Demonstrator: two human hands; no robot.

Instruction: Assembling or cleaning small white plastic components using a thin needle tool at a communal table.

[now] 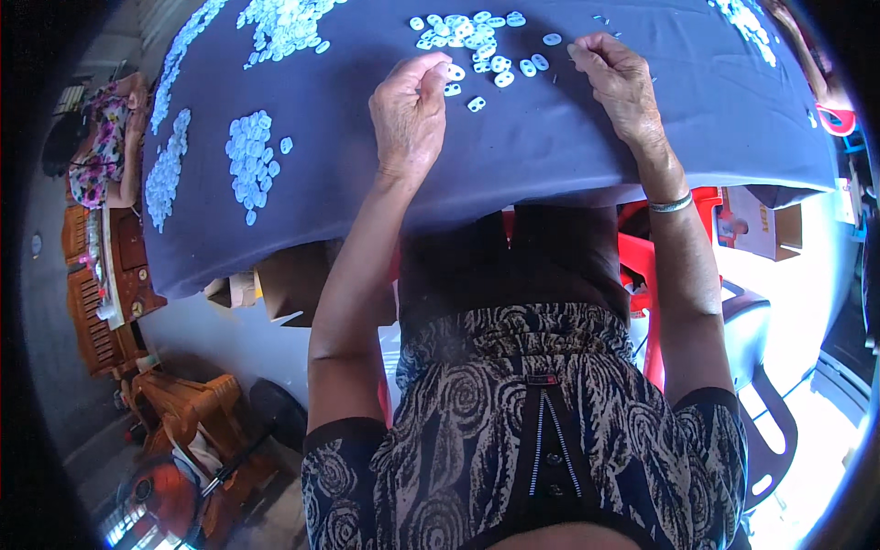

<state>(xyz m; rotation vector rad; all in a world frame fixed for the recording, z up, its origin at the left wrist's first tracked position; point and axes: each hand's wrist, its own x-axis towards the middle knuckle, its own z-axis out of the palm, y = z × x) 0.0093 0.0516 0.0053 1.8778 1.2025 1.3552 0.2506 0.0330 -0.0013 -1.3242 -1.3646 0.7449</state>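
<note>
My left hand (409, 115) is closed, its thumb and forefinger pinching a small white oval piece with dark holes (456, 71). My right hand (620, 84), a bracelet at its wrist, is closed in a pinch just to the right; what its fingertips hold is too small to make out. Beyond and between the hands lies a loose heap of similar white oval pieces (463, 34) on the dark tablecloth (522, 147). A few single ones rest nearer, among them a two-holed piece (476, 104). Tiny dark slivers (600, 19) are scattered by my right hand.
Pale pieces form a large pile (284, 27) at the far left and a smaller pile (251, 163) nearer. Another pile (747, 27) is far right, near another person's arm (811, 60). A person in a flowered top (101, 151) is at the left. A red chair (639, 266) stands below the table.
</note>
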